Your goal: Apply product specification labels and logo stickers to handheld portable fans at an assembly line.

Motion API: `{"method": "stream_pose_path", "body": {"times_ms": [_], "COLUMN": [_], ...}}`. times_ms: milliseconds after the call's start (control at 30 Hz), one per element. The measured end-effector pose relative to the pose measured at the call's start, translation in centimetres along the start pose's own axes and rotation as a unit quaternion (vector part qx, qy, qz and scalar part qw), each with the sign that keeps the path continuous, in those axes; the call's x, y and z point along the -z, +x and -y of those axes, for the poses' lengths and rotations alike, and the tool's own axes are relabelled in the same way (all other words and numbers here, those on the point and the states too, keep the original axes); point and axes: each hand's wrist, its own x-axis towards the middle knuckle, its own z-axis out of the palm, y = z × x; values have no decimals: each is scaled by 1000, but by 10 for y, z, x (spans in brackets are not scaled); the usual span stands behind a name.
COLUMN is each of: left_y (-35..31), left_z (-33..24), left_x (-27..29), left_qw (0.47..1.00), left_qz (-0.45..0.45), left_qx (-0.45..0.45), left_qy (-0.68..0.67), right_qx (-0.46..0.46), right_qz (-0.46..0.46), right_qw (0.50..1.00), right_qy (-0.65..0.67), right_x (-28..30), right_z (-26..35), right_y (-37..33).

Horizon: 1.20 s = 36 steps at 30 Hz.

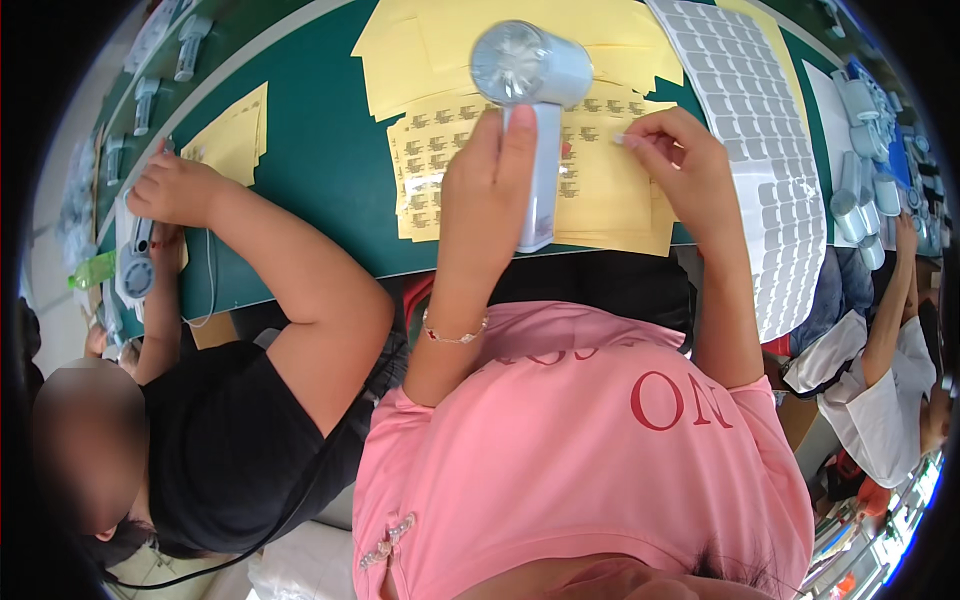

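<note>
My left hand [482, 190] is closed round the handle of a pale blue handheld device [545, 68] shaped like a small hair dryer. The device is upright, and its round head seems covered with crinkled clear film. To its right, my right hand [685, 160] pinches a small pale label [621, 138] between thumb and forefinger, apart from the device. Beneath both hands lie overlapping yellow label sheets [610, 215] printed with rows of small dark marks. My left hand hides part of these sheets.
A long white sheet of grey stickers [765, 150] hangs over the near edge of the green table [310, 130]. At left, a co-worker's hands [175, 188] handle a similar device [135, 255]. Several more devices [865, 190] are piled at right, near another person's arm [890, 300].
</note>
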Motion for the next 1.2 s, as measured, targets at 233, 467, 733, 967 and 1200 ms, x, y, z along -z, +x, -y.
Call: {"method": "stream_pose_path", "body": {"times_ms": [233,467,733,967,1200], "left_y": [-2,-6,-15,-1,-1], "left_z": [-1,-3,-12,-2,-7], "left_x": [-10,-16,-27,-37,-36], "left_qw": [972,949,997,857,838], "left_qz": [17,-7,27,185,156], "left_qx": [-50,-55,-35,152,170], "left_qy": [230,311,-71,-456,-494], "right_qx": [12,100,68,114,51], "right_qz": [7,-23,15,128,143], "right_qw": [998,971,979,962,975], "right_qy": [-57,-217,-194,-211,-164], "right_x": [-19,-16,141,146,144], "right_z": [3,16,-62,-62,-68], "right_y": [10,11,-33,-34,-39]}}
